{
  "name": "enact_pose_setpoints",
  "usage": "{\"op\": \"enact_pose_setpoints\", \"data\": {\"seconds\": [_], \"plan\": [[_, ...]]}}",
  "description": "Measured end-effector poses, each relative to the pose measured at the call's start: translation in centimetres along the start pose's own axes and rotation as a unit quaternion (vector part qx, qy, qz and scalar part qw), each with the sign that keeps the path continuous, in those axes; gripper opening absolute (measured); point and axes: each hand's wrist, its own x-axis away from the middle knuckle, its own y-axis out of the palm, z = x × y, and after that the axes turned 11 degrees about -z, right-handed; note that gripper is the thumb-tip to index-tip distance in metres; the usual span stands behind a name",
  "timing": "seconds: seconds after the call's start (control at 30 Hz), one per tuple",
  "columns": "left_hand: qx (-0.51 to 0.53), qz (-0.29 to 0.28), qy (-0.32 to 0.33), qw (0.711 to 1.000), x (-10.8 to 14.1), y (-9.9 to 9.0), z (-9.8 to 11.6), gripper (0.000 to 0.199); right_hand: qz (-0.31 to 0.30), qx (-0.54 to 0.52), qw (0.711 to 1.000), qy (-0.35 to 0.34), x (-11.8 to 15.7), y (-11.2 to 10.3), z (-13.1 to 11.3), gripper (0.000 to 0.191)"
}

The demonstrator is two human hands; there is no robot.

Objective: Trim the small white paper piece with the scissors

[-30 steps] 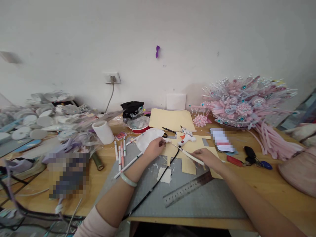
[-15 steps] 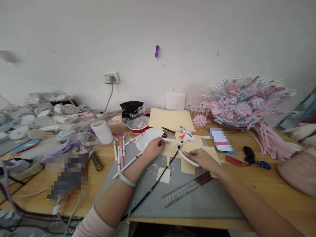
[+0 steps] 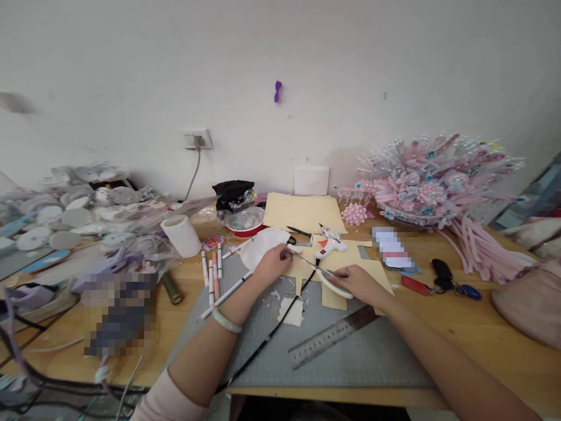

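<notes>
The right hand (image 3: pixel 354 282) grips white-handled scissors (image 3: pixel 341 292) angled toward the left hand (image 3: pixel 274 265), which pinches something too small to tell — seemingly steadying it for the blades (image 3: pixel 310 262).

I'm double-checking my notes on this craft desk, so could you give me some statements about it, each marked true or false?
1. The right hand holds white-handled scissors. True.
2. The left hand grips the glue gun. False: the glue gun lies on cream card, outside the left hand.
3. The metal ruler lies on the gray mat. True.
4. The phone is face down. False: its screen faces up.
</notes>
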Motion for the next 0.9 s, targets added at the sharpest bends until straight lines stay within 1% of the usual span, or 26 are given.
{"op": "enact_pose_setpoints", "data": {"seconds": [0.13,0.27,0.53,0.67,0.9], "plan": [[0.056,-0.009,-0.013,0.998,-0.02,-0.10,0.17,0.023,0.016,0.003,0.999,0.045,0.07,-0.08,0.19,0.053],[0.084,0.000,-0.043,0.996,-0.12,-0.17,0.29,0.026,0.037,0.029,0.998,0.051,0.18,-0.08,0.04,0.051],[0.073,0.002,-0.055,0.996,-0.18,-0.16,0.29,0.032,0.051,0.064,0.995,0.060,0.00,0.45,-0.61,0.043],[0.068,-0.011,-0.040,0.997,-0.26,-0.19,0.27,0.029,0.052,0.062,0.995,0.058,-0.08,0.53,-0.62,0.043],[0.066,-0.017,-0.033,0.997,-0.23,-0.13,0.26,0.027,0.055,0.051,0.995,0.059,-0.38,0.63,-0.58,0.043]]}}
